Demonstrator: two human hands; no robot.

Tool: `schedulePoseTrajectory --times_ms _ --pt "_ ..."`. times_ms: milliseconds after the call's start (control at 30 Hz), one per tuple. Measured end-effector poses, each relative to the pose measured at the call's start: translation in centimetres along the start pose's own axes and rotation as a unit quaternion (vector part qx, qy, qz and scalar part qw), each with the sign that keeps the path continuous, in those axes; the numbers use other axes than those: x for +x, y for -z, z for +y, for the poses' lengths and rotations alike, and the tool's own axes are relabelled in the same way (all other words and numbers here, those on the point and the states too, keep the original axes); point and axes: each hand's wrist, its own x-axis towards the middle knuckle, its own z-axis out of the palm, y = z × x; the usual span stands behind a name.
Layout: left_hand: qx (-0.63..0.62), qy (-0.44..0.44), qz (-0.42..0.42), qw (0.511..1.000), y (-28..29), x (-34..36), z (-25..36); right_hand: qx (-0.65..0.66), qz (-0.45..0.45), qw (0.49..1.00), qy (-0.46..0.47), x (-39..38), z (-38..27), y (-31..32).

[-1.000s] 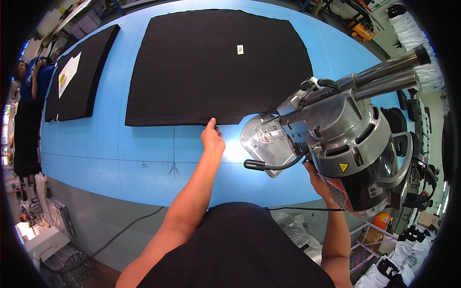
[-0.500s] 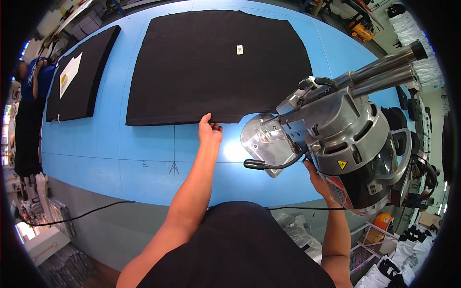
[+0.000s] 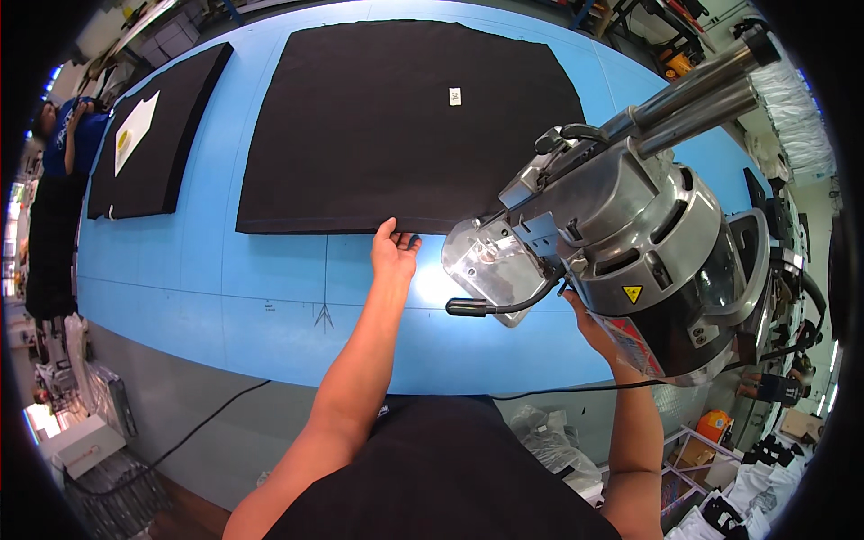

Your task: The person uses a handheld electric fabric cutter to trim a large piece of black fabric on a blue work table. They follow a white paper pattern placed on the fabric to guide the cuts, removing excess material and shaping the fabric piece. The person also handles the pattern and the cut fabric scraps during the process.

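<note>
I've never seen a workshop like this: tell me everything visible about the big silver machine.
The machine is bulky, with a shiny, metal-looking slotted body, dark rounded lower part, two parallel tubes pointing upper right, a looped grey handle, a yellow triangular label and a black-tipped lever. Its flat, shiny plate appears to sit on the blue table beside the black fabric stack. The right hand is at its near side, partly hidden, so whether it grips is unclear.
</note>
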Motion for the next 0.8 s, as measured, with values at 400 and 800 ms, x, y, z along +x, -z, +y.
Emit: schedulePoseTrajectory --times_ms 400,800 --pt "0.740 -0.553 -0.263 0.278 2.1 -3.4 -1.1 -0.030 -0.015 0.998 0.061 -0.3 10.2 -6.3" --pt "0.793 -0.506 -0.260 0.220 3.2 -1.8 -4.9 -0.453 0.036 0.851 0.263 2.1 9.7 -4.6"
